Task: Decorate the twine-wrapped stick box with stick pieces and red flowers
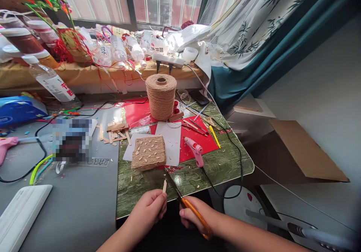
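Observation:
Between thumb and fingers, my left hand point(150, 205) pinches a small wooden craft stick point(164, 186), its tip pointing up. My right hand point(194, 214) is wrapped round the orange handles of a pair of scissors point(176, 188), whose blades point up and away, just right of the stick. Beyond my hands lies a twine-wrapped block point(148, 152) dotted with small wood chips, partly on white paper point(169, 141). A pink hot glue gun point(195, 150) rests to its right. Behind stands a big spool of twine point(161, 96).
Loose craft sticks point(115, 131) lie left of the spool. Red sheets point(201, 139) hold pencils and a yellow cutter point(214, 136). The glue gun's black cord point(241, 165) hangs over the table's right edge. A water bottle point(52, 81) and a white keyboard-like object point(25, 214) are at left.

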A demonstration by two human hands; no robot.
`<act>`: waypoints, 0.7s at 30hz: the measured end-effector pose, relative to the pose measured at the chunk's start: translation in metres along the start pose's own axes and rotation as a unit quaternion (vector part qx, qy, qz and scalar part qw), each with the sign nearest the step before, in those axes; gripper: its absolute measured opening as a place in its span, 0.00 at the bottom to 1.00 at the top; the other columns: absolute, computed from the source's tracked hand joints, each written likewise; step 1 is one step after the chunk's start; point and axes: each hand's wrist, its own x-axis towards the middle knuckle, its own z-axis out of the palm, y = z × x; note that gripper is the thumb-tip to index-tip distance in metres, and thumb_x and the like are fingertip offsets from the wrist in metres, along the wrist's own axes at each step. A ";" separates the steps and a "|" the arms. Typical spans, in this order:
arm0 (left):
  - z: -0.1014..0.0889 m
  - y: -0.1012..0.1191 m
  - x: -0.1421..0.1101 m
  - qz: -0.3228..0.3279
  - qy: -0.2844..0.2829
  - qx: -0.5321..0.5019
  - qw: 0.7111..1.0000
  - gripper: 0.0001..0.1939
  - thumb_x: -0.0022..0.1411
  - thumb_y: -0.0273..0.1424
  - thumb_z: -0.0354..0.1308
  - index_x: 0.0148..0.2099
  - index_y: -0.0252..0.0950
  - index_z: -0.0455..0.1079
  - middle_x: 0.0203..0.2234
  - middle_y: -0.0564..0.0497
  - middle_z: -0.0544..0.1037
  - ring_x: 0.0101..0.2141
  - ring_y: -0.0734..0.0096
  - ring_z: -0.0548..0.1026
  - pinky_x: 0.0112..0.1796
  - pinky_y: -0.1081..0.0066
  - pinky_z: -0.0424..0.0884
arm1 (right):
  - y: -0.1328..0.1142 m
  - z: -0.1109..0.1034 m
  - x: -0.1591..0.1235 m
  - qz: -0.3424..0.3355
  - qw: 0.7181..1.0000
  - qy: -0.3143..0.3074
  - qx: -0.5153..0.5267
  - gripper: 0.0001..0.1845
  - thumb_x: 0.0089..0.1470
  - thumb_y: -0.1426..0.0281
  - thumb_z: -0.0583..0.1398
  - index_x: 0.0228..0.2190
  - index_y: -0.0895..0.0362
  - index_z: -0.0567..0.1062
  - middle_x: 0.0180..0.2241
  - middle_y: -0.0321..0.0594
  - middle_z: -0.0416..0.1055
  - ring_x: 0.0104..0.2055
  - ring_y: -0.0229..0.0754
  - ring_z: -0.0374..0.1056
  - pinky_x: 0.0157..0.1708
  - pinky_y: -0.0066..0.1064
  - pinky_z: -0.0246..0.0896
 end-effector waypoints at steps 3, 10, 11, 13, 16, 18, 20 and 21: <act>-0.008 -0.001 -0.006 0.007 0.000 0.018 1.000 0.25 0.68 0.49 0.48 0.24 0.39 0.58 0.15 0.57 0.64 0.17 0.76 0.57 0.21 0.72 0.52 | -0.002 -0.007 -0.008 -0.079 0.996 -0.049 0.006 0.20 0.58 0.50 0.57 0.33 0.55 0.64 0.26 0.36 0.70 0.26 0.38 0.63 0.28 0.29 0.58; -0.011 0.004 -0.008 0.010 -0.014 0.044 0.999 0.25 0.68 0.49 0.47 0.24 0.39 0.58 0.15 0.57 0.63 0.18 0.76 0.57 0.22 0.72 0.53 | -0.004 -0.012 -0.012 -0.088 0.991 -0.082 -0.064 0.23 0.63 0.48 0.57 0.37 0.56 0.67 0.31 0.38 0.71 0.32 0.40 0.66 0.33 0.31 0.62; -0.011 0.004 -0.007 0.010 -0.014 0.056 0.998 0.25 0.69 0.49 0.47 0.24 0.39 0.59 0.15 0.57 0.63 0.18 0.76 0.57 0.22 0.72 0.53 | -0.004 -0.012 -0.012 -0.087 0.990 -0.082 -0.075 0.22 0.64 0.49 0.57 0.37 0.56 0.67 0.32 0.39 0.71 0.33 0.40 0.66 0.33 0.31 0.62; -0.012 0.004 -0.006 0.007 -0.016 0.070 0.997 0.24 0.69 0.47 0.46 0.24 0.39 0.60 0.15 0.57 0.63 0.18 0.75 0.57 0.22 0.72 0.53 | -0.004 -0.012 -0.012 -0.088 0.989 -0.079 -0.089 0.21 0.64 0.50 0.57 0.37 0.56 0.68 0.33 0.39 0.71 0.34 0.41 0.66 0.33 0.30 0.63; -0.016 0.004 -0.003 -0.004 -0.030 0.065 0.997 0.22 0.68 0.45 0.46 0.24 0.39 0.59 0.15 0.57 0.64 0.17 0.75 0.57 0.21 0.72 0.53 | -0.002 -0.012 -0.012 -0.094 0.989 -0.075 -0.084 0.20 0.65 0.51 0.57 0.38 0.56 0.67 0.33 0.39 0.71 0.34 0.41 0.66 0.34 0.31 0.63; -0.018 0.006 -0.001 -0.006 -0.043 0.049 0.998 0.20 0.67 0.43 0.46 0.24 0.39 0.58 0.14 0.57 0.64 0.17 0.76 0.57 0.21 0.72 0.53 | -0.001 -0.012 -0.012 -0.097 0.989 -0.077 -0.082 0.20 0.65 0.51 0.57 0.38 0.56 0.67 0.33 0.39 0.71 0.34 0.41 0.67 0.34 0.31 0.63; -0.019 0.008 0.000 -0.005 -0.047 0.031 0.998 0.19 0.66 0.42 0.47 0.24 0.40 0.58 0.14 0.57 0.64 0.16 0.76 0.57 0.21 0.72 0.53 | -0.003 -0.012 -0.012 -0.096 0.988 -0.081 -0.085 0.21 0.65 0.50 0.56 0.39 0.56 0.67 0.33 0.39 0.71 0.34 0.41 0.67 0.34 0.31 0.64; -0.020 0.009 0.000 -0.005 -0.045 0.023 0.999 0.19 0.66 0.42 0.47 0.25 0.40 0.58 0.14 0.57 0.64 0.16 0.76 0.57 0.20 0.72 0.53 | -0.005 -0.012 -0.012 -0.094 0.988 -0.083 -0.088 0.22 0.66 0.49 0.56 0.39 0.56 0.67 0.33 0.39 0.71 0.34 0.41 0.67 0.35 0.31 0.64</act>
